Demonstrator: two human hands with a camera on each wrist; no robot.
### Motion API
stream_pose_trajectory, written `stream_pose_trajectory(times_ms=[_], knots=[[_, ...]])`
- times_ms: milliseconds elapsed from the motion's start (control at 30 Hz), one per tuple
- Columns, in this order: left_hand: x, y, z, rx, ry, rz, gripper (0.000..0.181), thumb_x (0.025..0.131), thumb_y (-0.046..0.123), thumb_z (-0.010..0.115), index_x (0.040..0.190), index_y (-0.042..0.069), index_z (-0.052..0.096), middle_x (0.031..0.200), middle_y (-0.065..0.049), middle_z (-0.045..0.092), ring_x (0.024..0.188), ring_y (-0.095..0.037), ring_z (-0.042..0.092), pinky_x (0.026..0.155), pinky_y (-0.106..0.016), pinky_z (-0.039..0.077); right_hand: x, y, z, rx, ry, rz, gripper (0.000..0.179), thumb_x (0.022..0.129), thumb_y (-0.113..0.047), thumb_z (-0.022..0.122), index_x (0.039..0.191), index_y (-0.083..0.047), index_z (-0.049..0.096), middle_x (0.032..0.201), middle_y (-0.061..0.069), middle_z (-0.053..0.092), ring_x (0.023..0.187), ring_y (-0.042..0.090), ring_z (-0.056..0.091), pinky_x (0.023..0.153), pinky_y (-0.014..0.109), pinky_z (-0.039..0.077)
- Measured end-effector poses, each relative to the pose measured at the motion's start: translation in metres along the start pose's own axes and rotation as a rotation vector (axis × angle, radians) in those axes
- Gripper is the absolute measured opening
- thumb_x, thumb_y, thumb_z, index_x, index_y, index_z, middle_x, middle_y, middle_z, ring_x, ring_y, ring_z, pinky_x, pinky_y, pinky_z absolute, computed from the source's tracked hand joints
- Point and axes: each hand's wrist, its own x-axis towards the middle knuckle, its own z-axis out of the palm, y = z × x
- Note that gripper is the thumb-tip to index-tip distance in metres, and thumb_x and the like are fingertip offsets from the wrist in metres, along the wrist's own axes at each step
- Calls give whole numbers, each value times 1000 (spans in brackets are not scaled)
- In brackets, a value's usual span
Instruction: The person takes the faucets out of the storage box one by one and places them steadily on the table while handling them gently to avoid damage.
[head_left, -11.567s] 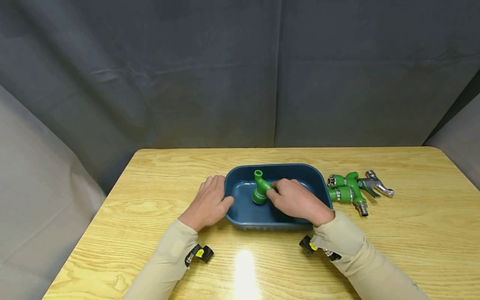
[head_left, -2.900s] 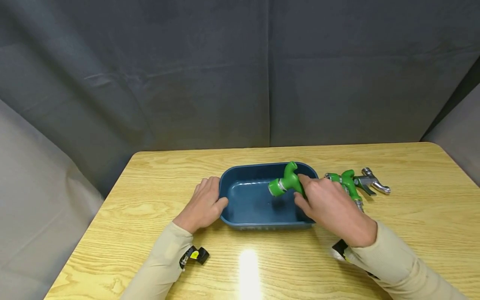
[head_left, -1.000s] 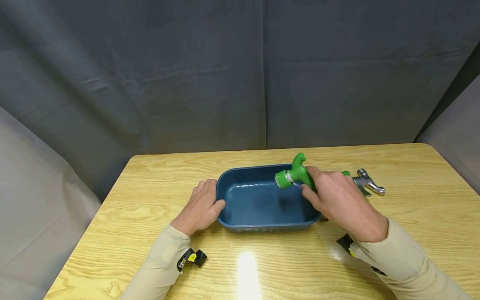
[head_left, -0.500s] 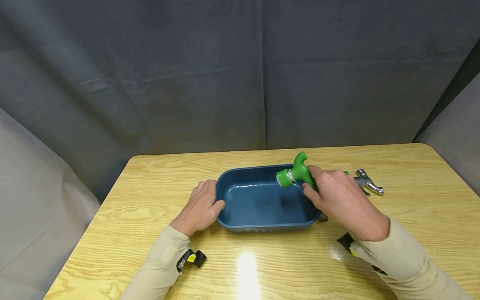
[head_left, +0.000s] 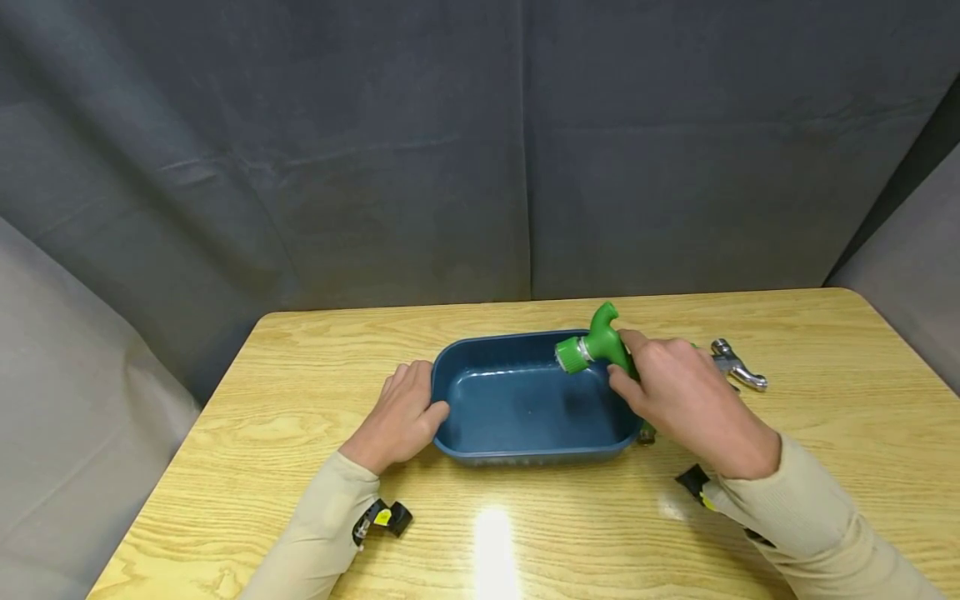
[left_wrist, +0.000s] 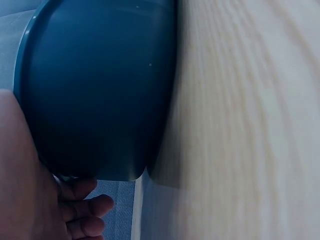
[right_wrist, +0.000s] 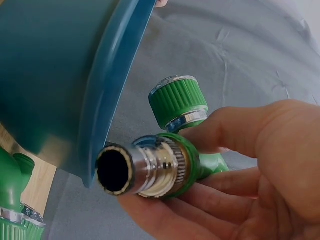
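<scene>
My right hand [head_left: 678, 396] grips a green tap [head_left: 603, 342] between thumb and fingers, above the right end of a dark blue basin [head_left: 536, 455]. The tap's ribbed green collar points left over the basin. In the right wrist view, the held tap's silver threaded end [right_wrist: 160, 167] faces the camera, its round mouth open. My left hand [head_left: 397, 417] holds the basin's left end, thumb at the rim and fingers along the outside. The left wrist view shows its fingers [left_wrist: 85, 207] curled beside the basin wall [left_wrist: 100, 90].
Right of the basin lies a chrome tap [head_left: 738, 365]. Another green tap [right_wrist: 11, 185] lies beside the basin, mostly hidden by my right hand in the head view. The wooden table [head_left: 300, 400] ends at a grey cloth backdrop [head_left: 375, 167].
The green tap has risen from inside the basin to above its right end, tilting on its side. During the last second it drifts slightly up and right. My left hand stays at the basin.
</scene>
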Motion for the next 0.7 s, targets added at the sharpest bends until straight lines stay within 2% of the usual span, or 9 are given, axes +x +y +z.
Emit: stream_pose_trajectory(times_ms=[333,700], knots=[[0,0,0,-1,0,2,36,90,24,48,118,4,54,103,-6,54,95,-22,39,85,-34,32,0,3,-1,-3,28,-15,20,97,-17,63,103,1,61,62,2,46,50,15,44,47,29,33],[0,0,0,-6,-2,-2,37,90,24,48,120,3,54,104,-6,54,95,-22,39,85,-34,31,2,7,-2,7,15,9,21,98,-18,62,105,2,61,64,3,47,51,15,45,48,29,35]])
